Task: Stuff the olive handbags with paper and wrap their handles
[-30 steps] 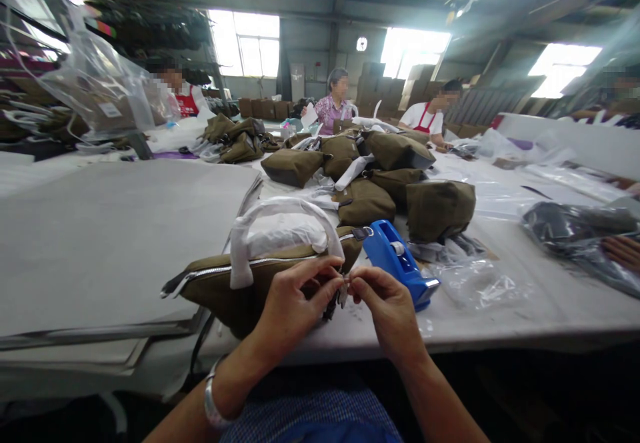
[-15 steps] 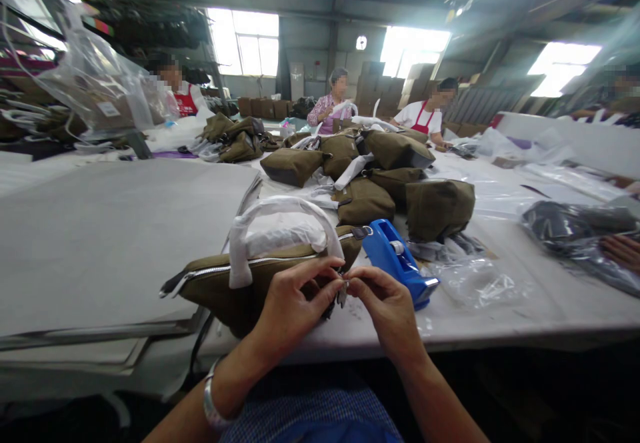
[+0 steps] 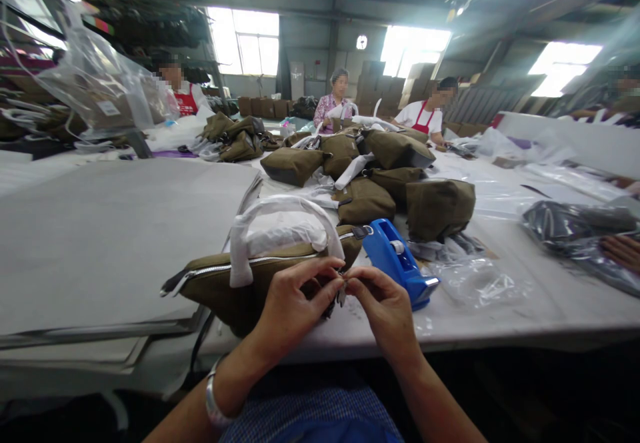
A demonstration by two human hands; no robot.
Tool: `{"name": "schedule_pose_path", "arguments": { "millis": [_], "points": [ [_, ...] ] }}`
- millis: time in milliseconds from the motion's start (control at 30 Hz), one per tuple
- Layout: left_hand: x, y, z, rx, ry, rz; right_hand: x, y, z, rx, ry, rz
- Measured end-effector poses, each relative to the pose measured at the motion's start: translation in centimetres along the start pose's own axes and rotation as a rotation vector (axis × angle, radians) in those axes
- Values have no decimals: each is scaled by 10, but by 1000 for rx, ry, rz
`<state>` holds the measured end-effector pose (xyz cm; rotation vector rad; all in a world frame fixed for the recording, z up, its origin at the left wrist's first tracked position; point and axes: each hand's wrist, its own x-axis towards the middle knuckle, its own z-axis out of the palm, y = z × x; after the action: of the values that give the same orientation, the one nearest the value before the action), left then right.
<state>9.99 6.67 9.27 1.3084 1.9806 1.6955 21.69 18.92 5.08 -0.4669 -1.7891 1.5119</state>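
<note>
An olive bag with a silver zipper rests upright on the white table, its handles wrapped in white material. In front of its right part, my left hand pinches a small metallic piece between thumb and fingers. From the right, my right hand is closed on the same small piece, fingertips nearly touching those of my left. What exactly the piece is cannot be made out. A blue tape dispenser stands just behind my right hand, close to the bag's right end.
More olive bags are heaped beyond the dispenser. Clear plastic lies to the right, near a plastic-wrapped dark item with another person's hand on it. Large pale sheets cover the left. Several people work behind.
My right hand has shifted very slightly at the small piece. Across the table, the person in the patterned top has lowered a hand. The bag and dispenser look the same.
</note>
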Motion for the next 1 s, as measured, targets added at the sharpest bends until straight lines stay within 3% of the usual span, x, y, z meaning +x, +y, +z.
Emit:
{"name": "schedule_pose_path", "arguments": {
  "millis": [400,533,600,667,767,833,933,1000],
  "points": [
    [1,-10,4,30,53,14,-2,3,16,-32,71,-151],
    [-6,-9,-6,181,13,177,2,4,7,-100,29,-143],
    [-16,-2,-19,295,102,356,5,2,-1,-156,86,-138],
    [-25,9,-36,451,282,525,9,-4,-8,-223,151,-178],
    [-21,27,-64,682,494,583,21,-18,-8,-301,106,-311],
    [-5,37,-80,729,427,477,33,-29,-2,-330,3,-351],
    [28,50,-97,688,148,233,51,-43,9,-305,-152,-292],
    [47,58,-106,686,40,133,62,-49,16,-264,-205,-240]
  ]
}}
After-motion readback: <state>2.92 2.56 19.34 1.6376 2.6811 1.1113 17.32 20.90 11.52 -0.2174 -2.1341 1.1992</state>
